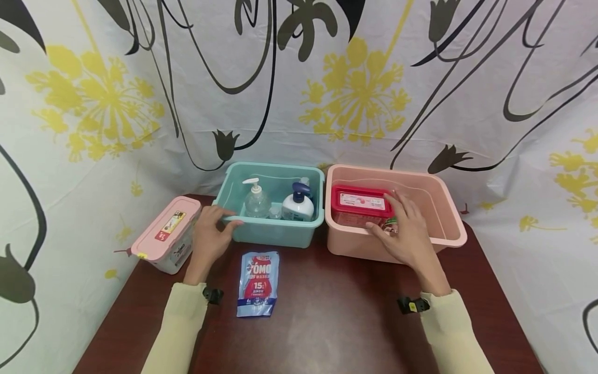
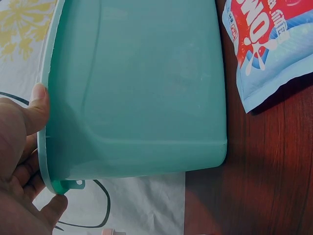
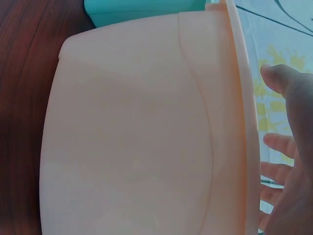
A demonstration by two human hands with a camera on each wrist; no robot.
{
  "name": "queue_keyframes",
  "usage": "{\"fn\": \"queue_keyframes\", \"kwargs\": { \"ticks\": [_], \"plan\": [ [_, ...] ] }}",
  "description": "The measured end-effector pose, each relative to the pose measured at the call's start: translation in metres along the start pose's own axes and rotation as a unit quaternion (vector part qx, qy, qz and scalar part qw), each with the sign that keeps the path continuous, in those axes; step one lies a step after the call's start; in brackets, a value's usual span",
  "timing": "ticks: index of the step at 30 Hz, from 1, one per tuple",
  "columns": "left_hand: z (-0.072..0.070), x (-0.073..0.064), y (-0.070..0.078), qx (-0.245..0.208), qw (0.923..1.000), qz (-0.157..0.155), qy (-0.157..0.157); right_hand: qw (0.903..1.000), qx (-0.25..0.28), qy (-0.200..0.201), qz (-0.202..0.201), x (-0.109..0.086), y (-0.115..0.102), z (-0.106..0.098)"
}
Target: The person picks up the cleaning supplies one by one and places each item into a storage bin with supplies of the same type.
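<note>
At the left front corner of a teal plastic bin (image 1: pixel 273 235), my left hand (image 1: pixel 210 236) grips the rim, thumb on the front edge and fingers bent over the corner. Inside that bin stand a clear bottle with a white pump (image 1: pixel 257 201) and a white bottle with a dark blue pump (image 1: pixel 298 209). My right hand (image 1: pixel 411 236) hovers over the front rim of a pink bin (image 1: pixel 357 248), fingers spread and holding nothing. A red-lidded clear box (image 1: pixel 362 202) lies in the pink bin, near the fingertips. Beside it, a small green-and-red item is partly hidden by the hand.
A blue and red OMO pouch (image 1: pixel 258 285) lies flat on the dark wooden table (image 1: pixel 327 322), in front of the teal bin. Left of my left hand sits a pink-lidded box (image 1: pixel 165 234). Behind both bins hangs a patterned white cloth (image 1: pixel 289 119).
</note>
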State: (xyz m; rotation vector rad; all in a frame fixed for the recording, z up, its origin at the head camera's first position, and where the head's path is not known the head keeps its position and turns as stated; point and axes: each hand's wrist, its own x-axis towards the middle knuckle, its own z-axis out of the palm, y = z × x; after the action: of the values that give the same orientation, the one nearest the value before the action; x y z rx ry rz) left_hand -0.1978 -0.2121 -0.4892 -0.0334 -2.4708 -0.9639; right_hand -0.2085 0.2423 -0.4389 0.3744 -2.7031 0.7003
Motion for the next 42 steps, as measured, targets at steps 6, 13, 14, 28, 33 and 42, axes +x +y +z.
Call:
{"fn": "queue_keyframes", "kwargs": {
  "ticks": [6, 13, 14, 28, 33, 42],
  "plan": [
    [-0.001, 0.0, 0.0, 0.002, 1.0, 0.001, 0.002, 0.9999, 0.008, 0.013, -0.006, -0.007, 0.008, -0.003],
    [-0.001, -0.001, -0.002, 0.0, 1.0, 0.005, 0.003, 0.9995, 0.007, 0.026, -0.017, -0.019, 0.016, -0.006],
    [0.0, -0.001, -0.002, -0.001, 1.0, 0.007, 0.004, 0.9993, 0.005, 0.03, -0.02, -0.021, 0.018, -0.007],
    [0.0, 0.0, -0.002, -0.006, 1.0, 0.005, 0.001, 0.9968, -0.029, 0.074, -0.009, -0.051, 0.031, -0.019],
    [0.0, 0.0, -0.001, -0.004, 1.0, 0.008, 0.001, 0.9947, -0.04, 0.094, 0.005, -0.061, 0.037, -0.024],
    [0.0, 0.0, 0.0, -0.004, 1.0, 0.007, 0.003, 0.9854, -0.043, 0.165, 0.0, -0.071, 0.042, -0.02]
  ]
}}
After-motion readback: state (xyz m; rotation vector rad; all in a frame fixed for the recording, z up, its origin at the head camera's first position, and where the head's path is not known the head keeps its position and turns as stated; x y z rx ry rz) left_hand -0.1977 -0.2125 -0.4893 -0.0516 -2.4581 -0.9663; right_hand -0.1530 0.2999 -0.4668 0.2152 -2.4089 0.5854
